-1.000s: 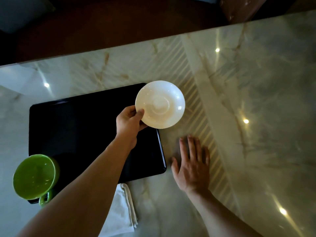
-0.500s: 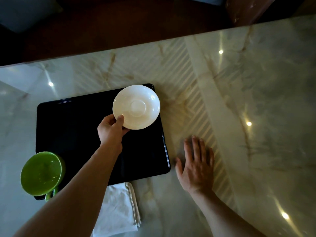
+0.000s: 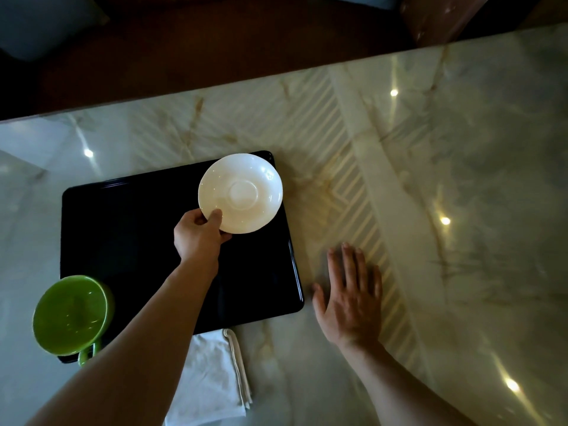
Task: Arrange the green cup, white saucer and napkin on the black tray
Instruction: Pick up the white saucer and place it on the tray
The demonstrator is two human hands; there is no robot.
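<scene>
Fingers (image 3: 215,217) of the left hand (image 3: 198,238) pinch the round white ceramic saucer (image 3: 240,193) over the black rectangular tray's (image 3: 129,229) far corner, unplaced; right hand (image 3: 350,298) flat, empty; green cup (image 3: 70,315) straddles the rim, folded white napkin (image 3: 212,382) outstanding.

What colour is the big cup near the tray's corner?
The cup is bright green, inside and out, handle too. The head view shows it best.

Counter (image 3: 430,179) looks like polished veined marble w/ mirror gloss, black tray (image 3: 123,226) under the left grip (image 3: 198,235) smooth glossy lacquer/plastic, saucer (image 3: 242,192) in it glazed white ceramic, green cup (image 3: 70,315) glossy ceramic, napkin (image 3: 212,376) matt woven cloth.
</scene>
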